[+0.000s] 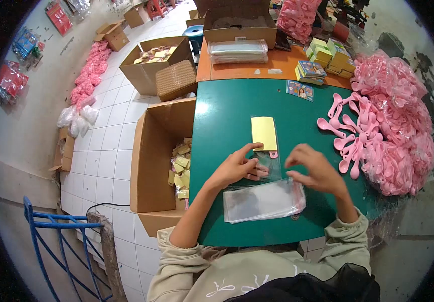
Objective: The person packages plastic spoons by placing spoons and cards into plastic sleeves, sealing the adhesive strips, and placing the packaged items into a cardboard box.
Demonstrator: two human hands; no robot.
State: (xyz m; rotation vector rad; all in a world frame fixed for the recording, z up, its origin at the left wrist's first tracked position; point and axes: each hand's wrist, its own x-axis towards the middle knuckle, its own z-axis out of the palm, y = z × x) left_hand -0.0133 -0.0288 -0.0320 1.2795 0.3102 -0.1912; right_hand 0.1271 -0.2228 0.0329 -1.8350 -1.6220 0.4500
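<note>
A yellow card (264,132) lies in a clear plastic bag (273,172) on the green table. The pink end of a spoon (273,154) shows below the card. My left hand (238,165) rests on the bag, its index finger at the card's lower edge and its other fingers spread on the plastic. To the right of the bag, my right hand (316,170) is raised with thumb and fingers apart and nothing visible between them. A stack of clear plastic bags (262,202) lies just below both hands.
Loose pink spoons (345,143) and bulging bags of pink spoons (395,126) fill the table's right side. Printed cards (310,70) are stacked at the back. An open cardboard box (159,136) holding packed yellow cards stands against the table's left edge.
</note>
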